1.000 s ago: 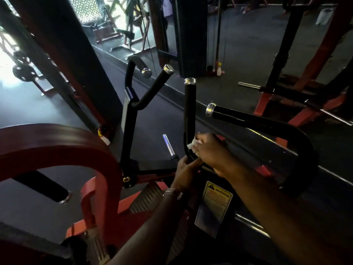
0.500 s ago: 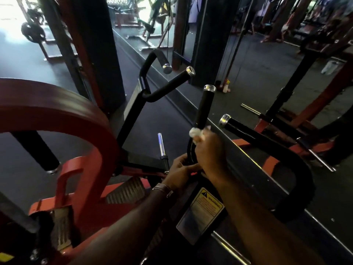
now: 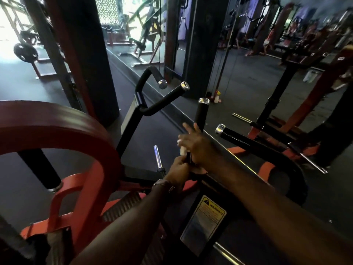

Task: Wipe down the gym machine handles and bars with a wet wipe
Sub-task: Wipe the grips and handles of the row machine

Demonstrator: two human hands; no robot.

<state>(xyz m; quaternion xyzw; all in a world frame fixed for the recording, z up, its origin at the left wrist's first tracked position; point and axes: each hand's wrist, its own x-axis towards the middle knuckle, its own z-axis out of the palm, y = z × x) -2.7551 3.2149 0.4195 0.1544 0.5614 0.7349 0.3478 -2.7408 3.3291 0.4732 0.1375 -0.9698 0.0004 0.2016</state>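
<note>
From the head camera, both forearms reach forward over a red-and-black gym machine. The right hand (image 3: 198, 144) lies against the lower part of the upright handle (image 3: 202, 113), a black padded bar with a chrome end cap that rises near the middle of the view; its index and middle fingers stand out straight and spread past the bar, while a crumpled white wet wipe (image 3: 181, 146) is pressed between the palm side of the hand and the bar, showing at the hand's left edge. Whether the thumb curls round the wipe cannot be told, since the hand hides it. The left hand (image 3: 178, 169) sits just below and touching the right one, its fingers curled round the base of the same handle where it bends into the frame; a metal bracelet (image 3: 162, 183) circles that wrist. To the right, a second black handle (image 3: 240, 138) with a chrome cap angles away and sweeps into a thick curved bar. To the left, a forked pair of black grips (image 3: 168, 96) stands on a dark post, and a short chrome peg (image 3: 158, 156) rises just left of the left hand. A large red arch (image 3: 63, 131) fills the left foreground. Below the hands a yellow warning label (image 3: 205, 224) sits on the black frame.
</note>
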